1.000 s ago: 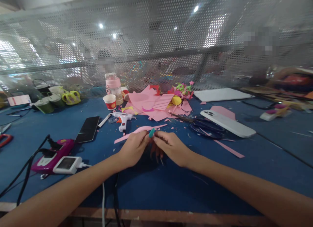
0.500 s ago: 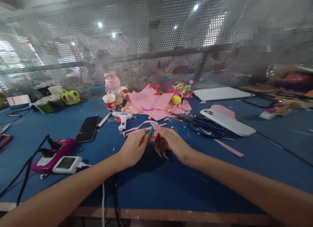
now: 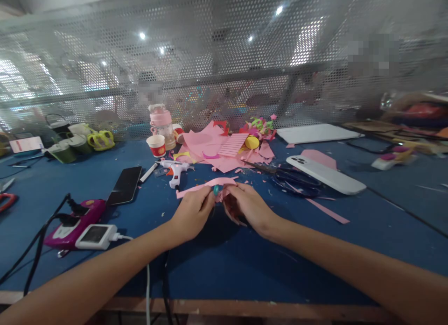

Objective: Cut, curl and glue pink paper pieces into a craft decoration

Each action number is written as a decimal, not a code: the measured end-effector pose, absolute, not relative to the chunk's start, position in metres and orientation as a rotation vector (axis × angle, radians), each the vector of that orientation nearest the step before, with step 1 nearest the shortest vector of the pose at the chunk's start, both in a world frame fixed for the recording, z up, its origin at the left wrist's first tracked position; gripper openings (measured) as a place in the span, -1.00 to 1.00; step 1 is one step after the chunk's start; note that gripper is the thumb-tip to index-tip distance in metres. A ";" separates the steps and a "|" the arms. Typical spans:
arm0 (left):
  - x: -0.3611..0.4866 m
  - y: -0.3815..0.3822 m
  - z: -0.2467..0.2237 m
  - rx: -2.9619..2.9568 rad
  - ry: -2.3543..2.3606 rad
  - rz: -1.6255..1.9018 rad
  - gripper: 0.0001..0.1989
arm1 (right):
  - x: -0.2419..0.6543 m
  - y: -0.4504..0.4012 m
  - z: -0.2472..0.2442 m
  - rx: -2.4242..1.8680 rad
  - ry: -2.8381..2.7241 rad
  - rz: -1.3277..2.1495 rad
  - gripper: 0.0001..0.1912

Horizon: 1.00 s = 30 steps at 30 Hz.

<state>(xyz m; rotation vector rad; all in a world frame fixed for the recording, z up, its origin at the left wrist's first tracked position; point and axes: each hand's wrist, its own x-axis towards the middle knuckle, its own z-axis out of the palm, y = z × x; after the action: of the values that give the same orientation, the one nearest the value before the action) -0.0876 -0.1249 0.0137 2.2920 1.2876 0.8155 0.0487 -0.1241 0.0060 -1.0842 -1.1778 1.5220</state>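
My left hand (image 3: pixel 192 212) is closed in a pinch around a small teal stick-like piece (image 3: pixel 216 190), most of it hidden by the fingers. Close beside it, my right hand (image 3: pixel 255 206) pinches a pink paper strip (image 3: pixel 224 180) at the strip's near end. A second pink strip (image 3: pixel 191 190) slants out to the left, just beyond my left hand. Both hands are over the middle of the blue table, fingertips almost touching. Shadow covers the lower fingers of my right hand.
A white glue gun (image 3: pixel 176 172) lies beyond my hands, before a heap of pink paper (image 3: pixel 203 145). Dark-handled scissors (image 3: pixel 294 181) and a white phone (image 3: pixel 327 175) lie right. Left are a black phone (image 3: pixel 126 185) and a purple power strip (image 3: pixel 75 222) with cables.
The pink strip that arched up above my hands now lies lower and flatter. The teal piece shows shorter and rounder. Both hands stay in nearly the same place.
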 end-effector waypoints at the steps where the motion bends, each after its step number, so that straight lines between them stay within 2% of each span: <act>1: -0.087 -0.125 0.014 2.281 1.297 0.821 -0.73 | 0.049 -0.124 0.006 -1.078 -1.154 1.516 -0.80; 9: -0.082 -0.126 0.014 2.295 1.321 0.806 -0.77 | 0.042 -0.124 -0.002 -1.017 -1.273 1.454 -0.62; 20: -0.081 -0.118 0.007 2.199 1.409 0.817 -0.78 | 0.034 -0.120 -0.006 -1.038 -1.135 1.380 -0.60; 30: -0.066 -0.093 0.005 1.928 1.431 1.062 -0.74 | 0.037 -0.089 -0.006 -0.968 -1.141 1.396 -0.67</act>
<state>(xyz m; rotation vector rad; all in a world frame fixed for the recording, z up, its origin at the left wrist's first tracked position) -0.0659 -0.0927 0.0046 1.9281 1.4305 1.0618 0.0368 -0.0885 -0.0056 -0.9683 -1.1413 1.3958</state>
